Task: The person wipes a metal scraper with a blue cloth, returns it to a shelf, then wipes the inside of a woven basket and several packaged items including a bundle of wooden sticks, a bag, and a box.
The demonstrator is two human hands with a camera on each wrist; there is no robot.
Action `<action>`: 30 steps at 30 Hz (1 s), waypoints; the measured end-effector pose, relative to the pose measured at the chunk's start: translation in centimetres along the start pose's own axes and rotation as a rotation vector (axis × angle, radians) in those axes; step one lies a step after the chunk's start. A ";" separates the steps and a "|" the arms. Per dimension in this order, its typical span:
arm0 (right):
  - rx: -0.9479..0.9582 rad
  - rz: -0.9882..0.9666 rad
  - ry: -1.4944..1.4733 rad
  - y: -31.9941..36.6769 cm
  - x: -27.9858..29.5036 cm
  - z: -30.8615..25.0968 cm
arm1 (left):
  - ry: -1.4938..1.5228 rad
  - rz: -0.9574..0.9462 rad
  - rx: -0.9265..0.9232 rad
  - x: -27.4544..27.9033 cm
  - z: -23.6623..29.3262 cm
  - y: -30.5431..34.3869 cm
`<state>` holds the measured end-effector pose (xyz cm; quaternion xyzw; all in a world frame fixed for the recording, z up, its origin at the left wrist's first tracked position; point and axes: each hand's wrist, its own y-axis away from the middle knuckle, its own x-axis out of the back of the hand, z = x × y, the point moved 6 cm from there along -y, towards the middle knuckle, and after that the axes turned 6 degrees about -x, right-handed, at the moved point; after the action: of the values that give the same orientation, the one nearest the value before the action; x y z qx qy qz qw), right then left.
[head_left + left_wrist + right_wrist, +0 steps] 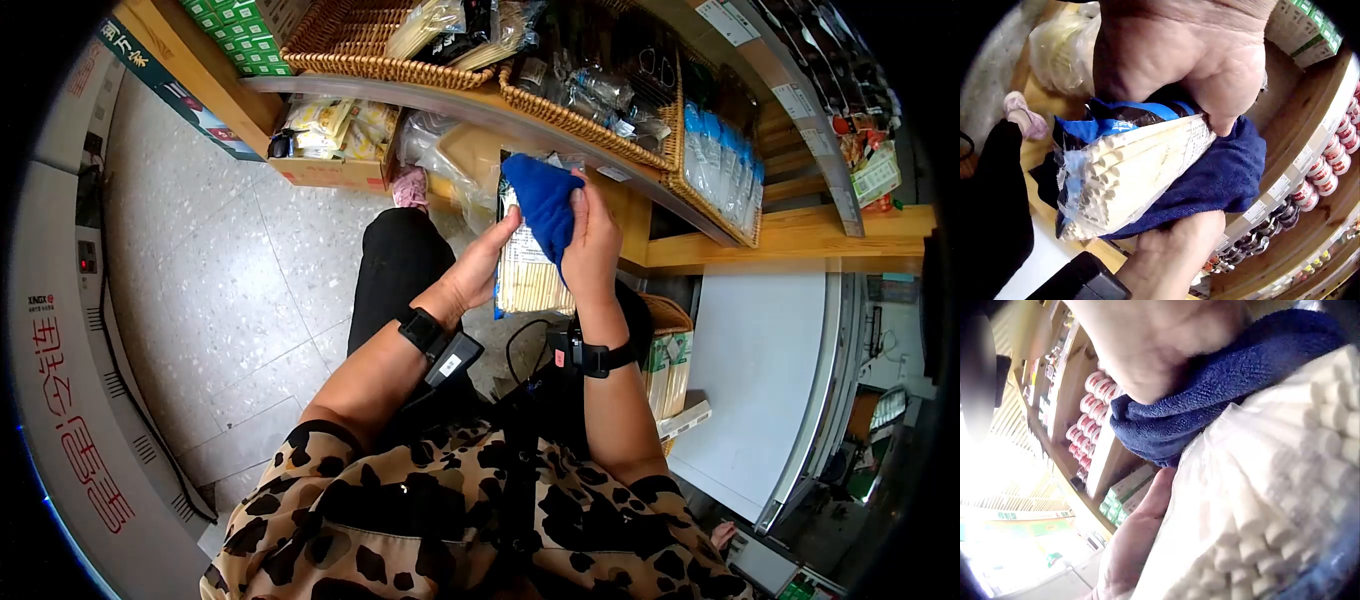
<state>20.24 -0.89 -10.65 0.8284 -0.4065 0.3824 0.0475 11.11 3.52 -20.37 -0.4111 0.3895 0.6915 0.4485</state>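
In the head view a clear plastic pack of pale wooden chopsticks (535, 280) is held upright in front of the knees. My left hand (475, 268) grips its left side, thumb on the front. A blue cloth (545, 205) drapes over the top and right of the pack, and my right hand (597, 238) holds it there with thumb and fingers. From the left wrist, round stick ends (1100, 181) show through the wrapper, which has blue and black printing. In the right wrist view the cloth (1210, 394) bunches under my right hand (1154, 347).
A wooden shelf ahead carries wicker baskets (390, 72) of packaged goods. Below it stands an open carton (335, 172) of yellow packets. A white freezer-like cabinet (70, 400) lines the left, and a wicker basket (668, 318) with more packs is by the right leg.
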 end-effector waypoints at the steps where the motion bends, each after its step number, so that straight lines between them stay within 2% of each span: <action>1: -0.063 0.004 -0.036 -0.1 -0.1 0.7 | -0.008 0.004 0.006 -0.1 0.1 0.1; 2: -0.031 0.018 -0.018 -0.1 0.1 0.8 | -0.022 0.026 -0.005 -0.2 0.2 0.1; 5: 0.265 -0.065 0.210 1.5 0.0 -2.8 | -0.046 0.040 -0.093 0.6 0.1 -0.1; 6: 0.322 -0.164 0.293 2.4 -0.5 -3.5 | -0.098 0.017 -0.109 0.8 0.2 0.1; 10: 0.297 -0.089 0.270 2.7 -0.5 -2.0 | -0.070 0.038 -0.072 0.3 0.2 0.3; 11: 0.245 -0.016 0.232 2.4 -0.4 -1.2 | -0.066 0.007 -0.060 1.3 -0.4 -0.5; 14: -0.251 -0.037 -0.122 1.4 -0.1 2.6 | -0.021 0.019 -0.038 0.3 0.1 0.0; 15: -0.316 -0.025 -0.174 1.2 0.3 3.5 | -0.034 0.045 -0.052 0.3 0.3 0.1; 17: -0.357 -0.126 -0.491 1.5 -0.9 6.7 | -0.008 0.078 -0.060 0.0 0.8 0.3; 20: -0.534 -0.266 -0.761 3.7 -1.9 6.8 | 0.022 0.159 -0.089 0.5 1.3 0.5; 23: -0.701 -0.365 -0.913 5.9 -2.0 6.3 | 0.081 0.147 -0.161 0.8 1.8 0.1; 27: -0.812 -0.484 -1.164 8.4 -2.8 7.9 | 0.126 0.140 -0.201 1.1 2.5 0.1; 28: -0.818 -0.458 -1.144 8.9 -2.8 8.1 | 0.131 0.127 -0.221 1.1 2.6 0.0; 30: -0.694 -0.434 -1.061 8.5 -2.6 7.2 | 0.034 0.146 -0.240 1.1 2.8 0.0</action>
<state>17.50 -7.71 -19.43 0.9039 -0.2982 -0.2478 0.1807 10.21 6.39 -20.41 -0.4441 0.3402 0.7568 0.3380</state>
